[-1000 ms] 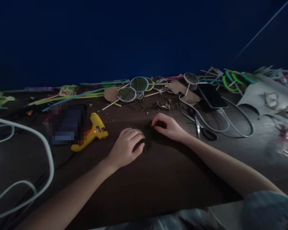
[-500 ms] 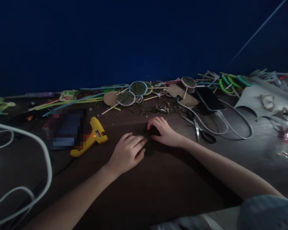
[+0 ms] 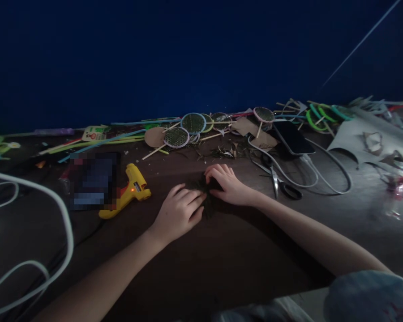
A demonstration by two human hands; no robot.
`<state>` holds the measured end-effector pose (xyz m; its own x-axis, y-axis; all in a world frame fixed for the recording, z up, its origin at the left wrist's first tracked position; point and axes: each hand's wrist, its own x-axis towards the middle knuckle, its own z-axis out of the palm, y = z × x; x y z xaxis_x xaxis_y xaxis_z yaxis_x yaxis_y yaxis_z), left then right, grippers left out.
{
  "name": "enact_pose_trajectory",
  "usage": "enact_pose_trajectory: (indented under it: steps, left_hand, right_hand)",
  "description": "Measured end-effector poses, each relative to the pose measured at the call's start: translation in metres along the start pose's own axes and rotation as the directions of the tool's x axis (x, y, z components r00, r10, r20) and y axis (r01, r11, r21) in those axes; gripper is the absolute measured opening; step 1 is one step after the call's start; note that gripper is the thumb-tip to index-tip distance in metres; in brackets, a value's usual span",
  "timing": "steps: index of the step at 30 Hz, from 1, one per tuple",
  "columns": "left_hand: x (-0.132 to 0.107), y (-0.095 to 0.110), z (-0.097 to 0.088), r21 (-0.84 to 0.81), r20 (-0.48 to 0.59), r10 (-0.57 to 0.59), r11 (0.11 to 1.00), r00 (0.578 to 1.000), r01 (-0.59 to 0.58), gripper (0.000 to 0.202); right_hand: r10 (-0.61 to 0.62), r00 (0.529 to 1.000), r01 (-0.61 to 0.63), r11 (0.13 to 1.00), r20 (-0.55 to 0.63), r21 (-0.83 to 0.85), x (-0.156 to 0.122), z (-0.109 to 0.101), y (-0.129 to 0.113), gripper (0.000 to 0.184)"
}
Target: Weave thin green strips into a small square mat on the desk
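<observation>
My left hand (image 3: 179, 212) lies on the dark table (image 3: 221, 264), fingers stretched flat and pressing the near edge of a small dark leafy piece (image 3: 208, 203). My right hand (image 3: 225, 184) is curled over the far side of the same piece, fingertips pinching it. The piece is mostly hidden under both hands and hard to make out in the dim light.
A yellow glue gun (image 3: 129, 192) with a lit orange lamp lies left of my hands. Scissors (image 3: 278, 183), a phone (image 3: 290, 137) with a white cable (image 3: 332, 179), round woven discs on sticks (image 3: 188, 129), straws and scraps lie behind. A thick white cable (image 3: 58, 214) loops at left.
My right hand has drawn in toward the left hand over the dark piece, and my left fingers have flattened out. The view has shifted slightly.
</observation>
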<state>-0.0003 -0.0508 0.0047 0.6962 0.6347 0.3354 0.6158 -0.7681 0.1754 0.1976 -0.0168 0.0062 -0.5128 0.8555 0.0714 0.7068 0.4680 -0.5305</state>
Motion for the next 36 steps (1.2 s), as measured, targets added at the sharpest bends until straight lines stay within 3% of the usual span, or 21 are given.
enact_pose_trajectory:
  steps: [9, 16, 28, 33, 36]
  left_hand:
    - [0.001, 0.000, 0.000, 0.017, -0.016, 0.012, 1.000, 1.000, -0.011, 0.027]
    - [-0.001, -0.001, -0.001, -0.004, -0.025, 0.005, 1.000, 1.000, -0.006, 0.027]
    - [-0.001, -0.002, 0.000, 0.048, -0.006, 0.047, 0.998, 0.999, -0.046, 0.025]
    - [-0.002, -0.001, 0.000, 0.040, 0.002, 0.051, 0.998, 0.999, -0.051, 0.024]
    - [-0.003, -0.002, 0.001, 0.035, -0.006, 0.054, 0.998, 0.999, -0.054, 0.024]
  right_hand:
    - [-0.019, 1.000, 0.019, 1.000, -0.005, 0.015, 0.000, -0.001, 0.000, 0.015]
    - [-0.069, 0.993, 0.057, 0.990, 0.091, 0.131, -0.001, -0.013, 0.001, 0.024]
    - [-0.081, 0.992, 0.077, 0.996, 0.092, 0.055, -0.002, -0.009, -0.002, 0.023]
    - [-0.113, 0.992, 0.107, 0.989, 0.059, 0.103, -0.003, -0.007, 0.003, 0.022]
    - [-0.145, 0.987, 0.155, 0.968, -0.065, 0.199, -0.002, -0.004, 0.009, 0.019]
